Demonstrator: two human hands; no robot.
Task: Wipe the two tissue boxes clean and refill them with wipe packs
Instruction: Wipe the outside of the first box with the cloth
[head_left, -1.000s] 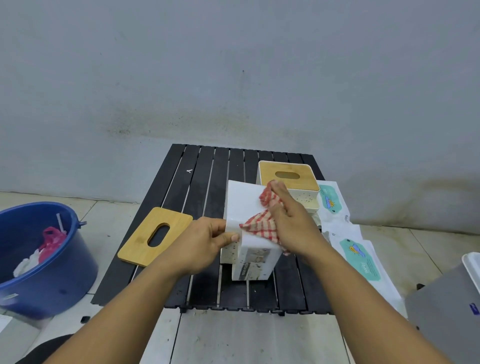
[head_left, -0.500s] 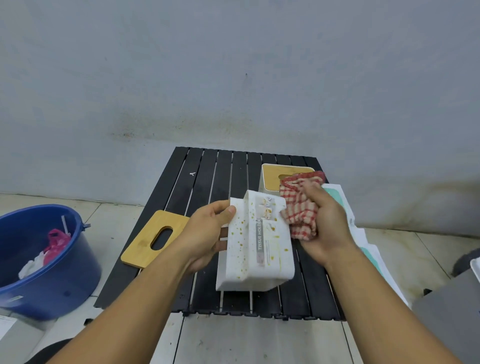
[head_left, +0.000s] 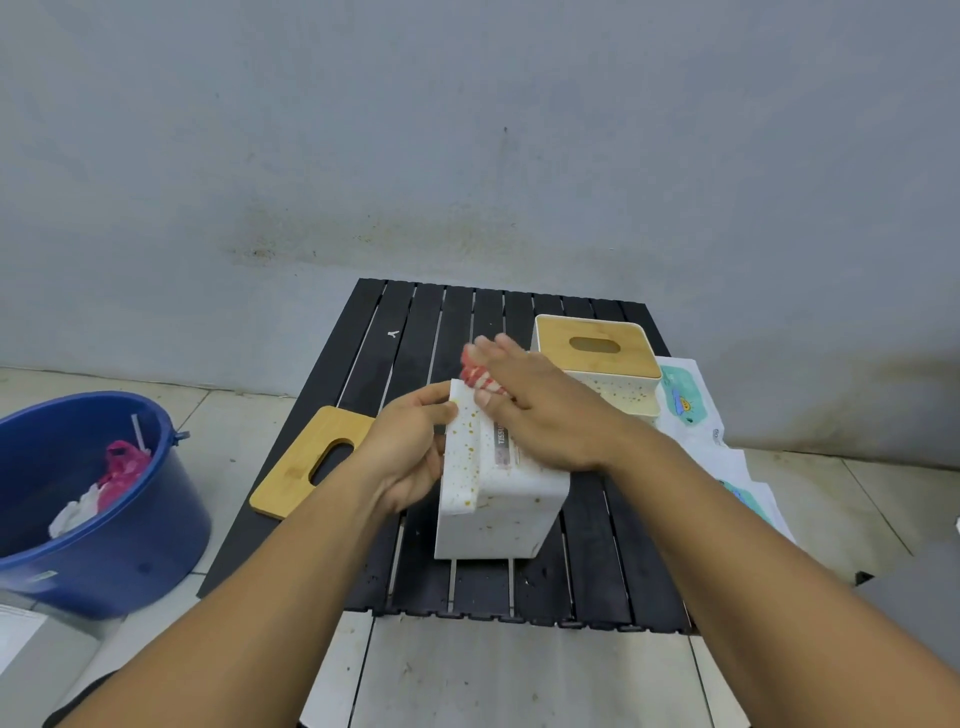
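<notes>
A black slatted table stands by the wall with a blue bucket on the floor to its left. At the table's front middle a speckled white tissue box rests tipped on its side, with the second tissue box upright behind it to the right, a loose bamboo lid near the left edge and the wipe packs along the right. The left hand grips the tipped box's left edge between curled fingers and thumb, while the right hand lies over its upper face, fingers and thumb pinching a red-checked cloth at the far end.
</notes>
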